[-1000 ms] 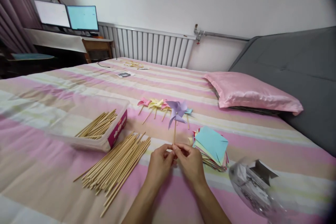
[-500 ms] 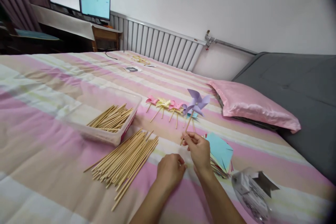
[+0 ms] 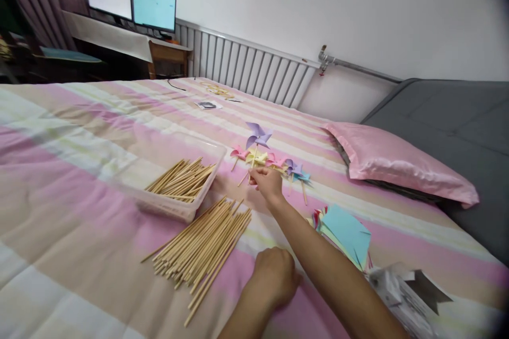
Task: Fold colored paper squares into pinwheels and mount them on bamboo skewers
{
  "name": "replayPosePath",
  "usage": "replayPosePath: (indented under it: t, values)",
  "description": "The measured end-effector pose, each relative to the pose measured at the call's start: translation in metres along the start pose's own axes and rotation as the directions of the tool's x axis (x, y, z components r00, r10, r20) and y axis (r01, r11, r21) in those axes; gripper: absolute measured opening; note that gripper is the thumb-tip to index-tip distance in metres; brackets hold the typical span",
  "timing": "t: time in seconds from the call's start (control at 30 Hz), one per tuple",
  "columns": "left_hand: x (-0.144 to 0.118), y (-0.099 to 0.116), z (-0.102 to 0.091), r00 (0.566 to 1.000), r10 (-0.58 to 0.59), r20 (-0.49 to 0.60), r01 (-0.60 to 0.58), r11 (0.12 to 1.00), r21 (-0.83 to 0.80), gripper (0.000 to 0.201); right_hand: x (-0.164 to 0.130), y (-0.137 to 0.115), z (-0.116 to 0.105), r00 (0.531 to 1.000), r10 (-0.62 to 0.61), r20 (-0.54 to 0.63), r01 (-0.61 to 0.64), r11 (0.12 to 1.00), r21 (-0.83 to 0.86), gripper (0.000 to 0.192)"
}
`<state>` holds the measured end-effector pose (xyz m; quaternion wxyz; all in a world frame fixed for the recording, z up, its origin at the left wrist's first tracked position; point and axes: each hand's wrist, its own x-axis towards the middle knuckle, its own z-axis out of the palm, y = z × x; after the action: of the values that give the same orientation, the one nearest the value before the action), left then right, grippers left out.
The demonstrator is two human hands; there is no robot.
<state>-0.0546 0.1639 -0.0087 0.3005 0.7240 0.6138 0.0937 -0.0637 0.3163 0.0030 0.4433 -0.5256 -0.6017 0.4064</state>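
Note:
My right hand [image 3: 269,183] pinches the stick of a purple paper pinwheel [image 3: 257,136], held upright above a row of finished ones. That row on the bedspread includes a pink pinwheel [image 3: 239,153], a yellow pinwheel [image 3: 258,157], a smaller purple pinwheel [image 3: 293,167] and a blue pinwheel [image 3: 304,176]. Curled closed, my left hand [image 3: 275,277] rests on the bed nearer to me; its fingertips are hidden, and whether they hold anything cannot be seen. To its left lies a spread bundle of thin wooden sticks [image 3: 202,246].
A clear plastic box [image 3: 186,211] with more sticks stands at left. On the right are a stack of cut coloured paper [image 3: 347,233], a clear plastic bag [image 3: 397,296] and a pink pillow [image 3: 401,156]. Farther back lie a small packet [image 3: 208,105] and yellow strips [image 3: 217,91].
My right hand has moved left and away from me, carrying the purple pinwheel over to the row. My left hand has shifted slightly right and nearer to me. The view has turned slightly left.

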Motion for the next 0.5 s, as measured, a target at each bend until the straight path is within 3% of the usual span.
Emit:
replayPosePath:
  t: [0.23, 0.5]
  values:
    - [0.000, -0.002, -0.001, 1.000, 0.019, 0.002, -0.019, 1.000, -0.002, 0.030, 0.028, 0.018, 0.031, 0.988, 0.149, -0.031, -0.150, 0.988, -0.043, 0.013]
    - [-0.001, -0.006, 0.001, 0.999, 0.031, -0.017, -0.032, 0.999, -0.024, 0.028, 0.029, 0.006, 0.048, 0.972, 0.234, -0.015, -0.234, 0.970, -0.071, 0.014]
